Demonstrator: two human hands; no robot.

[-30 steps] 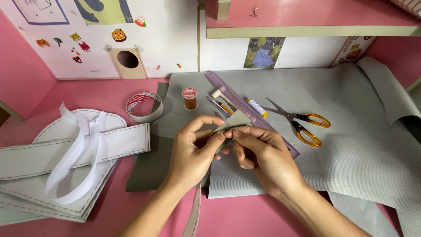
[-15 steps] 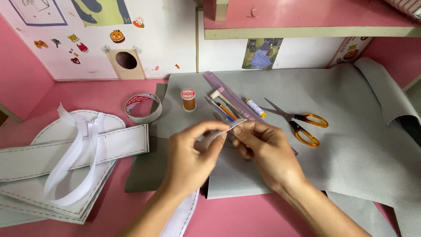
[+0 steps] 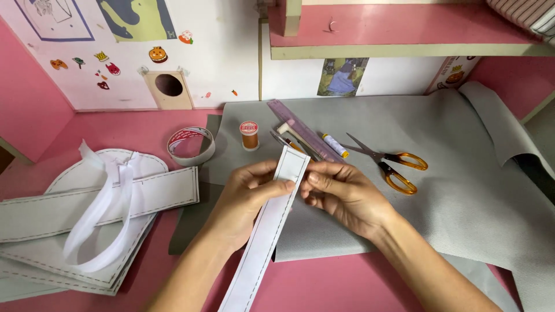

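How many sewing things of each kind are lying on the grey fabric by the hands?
Thread spools: 2 (brown spool, white spool)
Scissors: 1
Ruler: 1
Total: 4

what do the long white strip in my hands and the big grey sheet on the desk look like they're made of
The long white strip with dashed lines looks like matte paper or thin card, perhaps backed with grey fabric: it stays flat and crisp-edged between both hands. The big grey sheet looks like woven cloth or felt: fine ribbed texture, soft curl at its right edge.
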